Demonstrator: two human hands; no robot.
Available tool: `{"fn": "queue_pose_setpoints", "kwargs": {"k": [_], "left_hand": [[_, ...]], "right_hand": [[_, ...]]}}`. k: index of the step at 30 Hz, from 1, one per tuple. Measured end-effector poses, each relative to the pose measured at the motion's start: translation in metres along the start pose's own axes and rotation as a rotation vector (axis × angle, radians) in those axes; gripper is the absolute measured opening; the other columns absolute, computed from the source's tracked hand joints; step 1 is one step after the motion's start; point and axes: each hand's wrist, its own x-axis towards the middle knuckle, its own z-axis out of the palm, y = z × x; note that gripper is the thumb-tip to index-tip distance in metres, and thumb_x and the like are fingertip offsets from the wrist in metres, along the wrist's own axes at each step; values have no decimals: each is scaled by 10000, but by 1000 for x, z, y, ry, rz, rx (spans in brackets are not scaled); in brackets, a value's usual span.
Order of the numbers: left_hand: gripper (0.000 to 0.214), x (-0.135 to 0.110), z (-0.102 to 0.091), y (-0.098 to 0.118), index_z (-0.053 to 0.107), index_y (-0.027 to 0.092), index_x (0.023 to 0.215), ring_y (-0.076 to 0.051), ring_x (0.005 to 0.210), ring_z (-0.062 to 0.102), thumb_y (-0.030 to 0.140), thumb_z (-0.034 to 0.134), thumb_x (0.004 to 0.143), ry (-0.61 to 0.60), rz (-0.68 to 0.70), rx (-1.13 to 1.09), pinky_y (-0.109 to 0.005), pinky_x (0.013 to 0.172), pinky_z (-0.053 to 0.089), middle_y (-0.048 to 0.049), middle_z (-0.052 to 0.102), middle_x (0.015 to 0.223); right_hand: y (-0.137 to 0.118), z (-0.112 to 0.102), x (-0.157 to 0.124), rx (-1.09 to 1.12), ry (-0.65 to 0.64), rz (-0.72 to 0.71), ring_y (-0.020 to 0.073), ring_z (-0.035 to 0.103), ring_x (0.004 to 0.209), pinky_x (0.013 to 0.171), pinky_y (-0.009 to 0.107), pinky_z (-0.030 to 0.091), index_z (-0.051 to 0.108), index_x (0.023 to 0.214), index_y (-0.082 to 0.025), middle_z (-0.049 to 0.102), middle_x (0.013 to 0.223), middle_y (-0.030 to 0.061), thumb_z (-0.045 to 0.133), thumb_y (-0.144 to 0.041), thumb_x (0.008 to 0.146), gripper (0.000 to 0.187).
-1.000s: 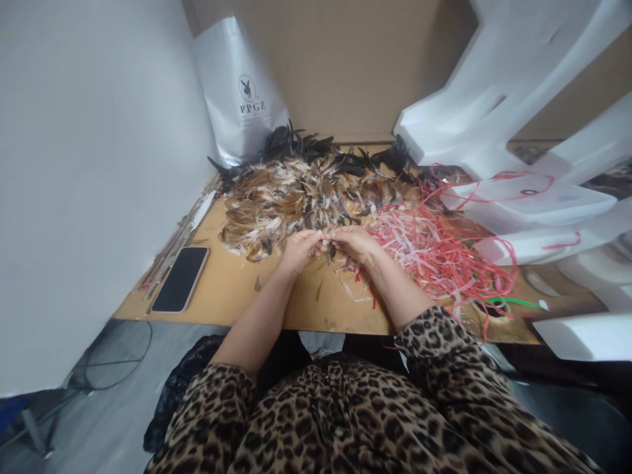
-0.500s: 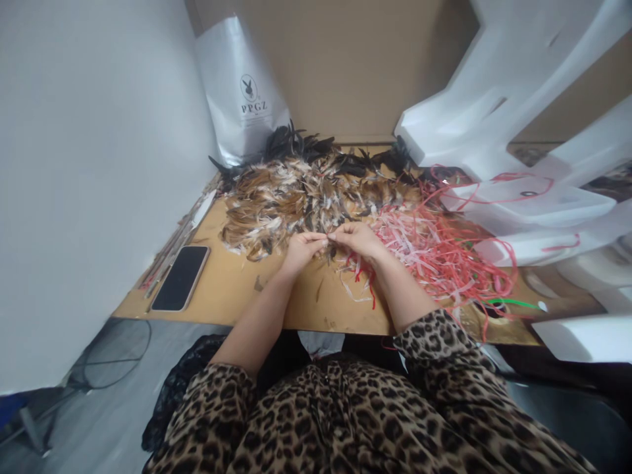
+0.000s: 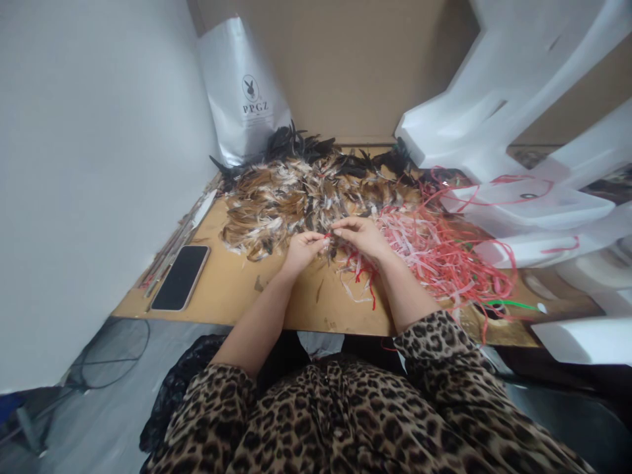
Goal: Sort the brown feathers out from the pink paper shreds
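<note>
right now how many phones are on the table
1: a phone lies screen up near the left edge of the table, left of the feather pile. Others could be hidden under the feathers or the red strips.

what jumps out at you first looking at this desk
The big heap of brown, white and black feathers across the back of the table, with a tangle of red and pink strips beside it on the right. In front, the left hand and right hand meet fingertip to fingertip, pinching a red strip. A black phone lies by the left edge.
</note>
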Motion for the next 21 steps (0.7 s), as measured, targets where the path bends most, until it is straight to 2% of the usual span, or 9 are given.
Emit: {"fn": "queue_pose_setpoints", "kwargs": {"k": [3, 6, 10, 17, 21], "left_hand": [[309, -1, -1, 3, 635, 125, 728, -48, 408, 427, 385, 713, 578, -5, -7, -16, -182, 417, 310, 14, 560, 497], [308, -3, 0, 6, 638, 123, 729, -52, 427, 442, 380, 714, 579, -11, 14, 0, -185, 429, 318, 9, 568, 511], [296, -5, 0, 7, 643, 126, 722, -61, 447, 463, 371, 718, 573, -9, 33, 27, -190, 438, 326, 3, 580, 534], [300, -2, 0, 5, 633, 127, 724, -59, 444, 464, 364, 724, 564, 0, 15, 9, -186, 442, 334, 4, 579, 525], [301, -2, 0, 4, 633, 127, 724, -70, 469, 493, 364, 726, 564, -10, 37, 5, -188, 453, 348, 0, 589, 542]], "right_hand": [[2, 0, 0, -101, -75, -77, 133, 577, 684, 671, 287, 460, 664, 899, -156, 655, 811, 44, 664, -320, 663, 287], [5, 3, 0, -259, -56, -194, 141, 571, 741, 700, 286, 449, 676, 860, -164, 632, 843, 49, 643, -274, 685, 209], [6, 4, 1, -387, -48, -283, 139, 555, 737, 705, 276, 431, 672, 757, -161, 607, 764, 37, 604, -233, 715, 108], [2, 2, 0, -429, -38, -258, 132, 539, 689, 669, 268, 417, 634, 705, -141, 583, 718, 30, 570, -236, 733, 117], [2, 1, -1, -380, -39, -249, 128, 530, 684, 667, 269, 420, 632, 776, -145, 580, 745, 26, 572, -239, 731, 121]]}}
